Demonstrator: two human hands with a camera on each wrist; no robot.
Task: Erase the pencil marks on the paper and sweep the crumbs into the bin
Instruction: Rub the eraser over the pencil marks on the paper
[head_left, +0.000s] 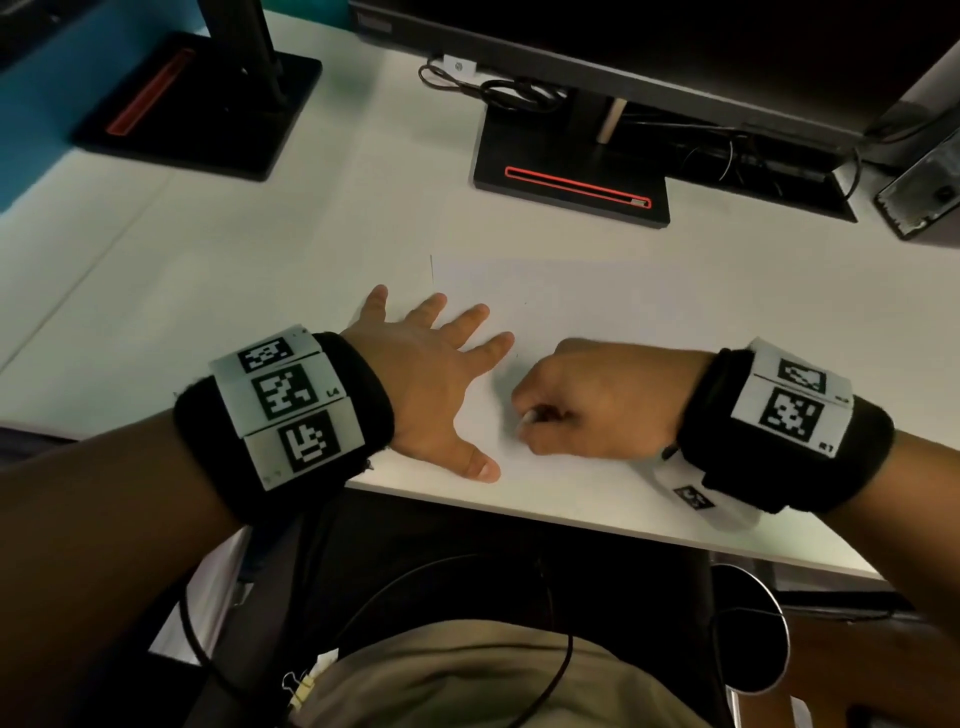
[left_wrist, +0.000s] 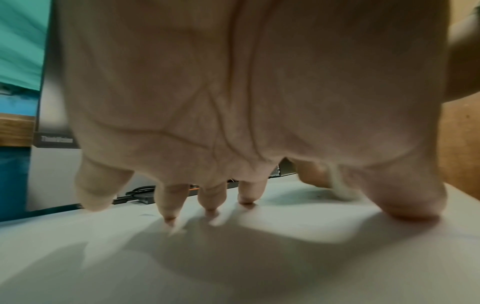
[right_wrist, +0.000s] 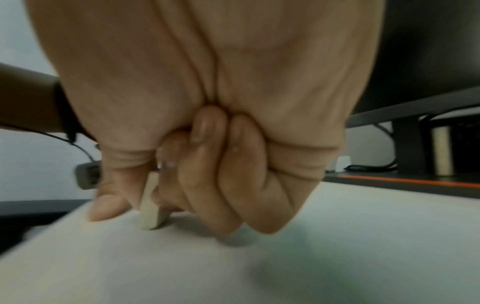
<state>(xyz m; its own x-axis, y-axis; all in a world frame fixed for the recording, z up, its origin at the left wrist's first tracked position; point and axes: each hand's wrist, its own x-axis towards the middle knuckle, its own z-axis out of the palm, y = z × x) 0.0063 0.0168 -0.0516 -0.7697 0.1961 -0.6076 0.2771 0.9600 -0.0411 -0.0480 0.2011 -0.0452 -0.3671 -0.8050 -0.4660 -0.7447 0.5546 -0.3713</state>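
- Head view: one white paper (head_left: 597, 312) at frame centre on the table (head_left: 208, 249).
- Left hand (head_left: 426, 374), fingers spread, presses it flat.
- Right hand (head_left: 597, 400) pinches one pale eraser (right_wrist: 150, 207), tip touching paper.
- Two monitor stands (head_left: 571, 176) at the top of the frame.

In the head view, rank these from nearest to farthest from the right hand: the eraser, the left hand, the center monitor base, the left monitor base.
1. eraser, pinched in the right hand
2. left hand, just left, flat on the paper
3. center monitor base, straight ahead
4. left monitor base, far left
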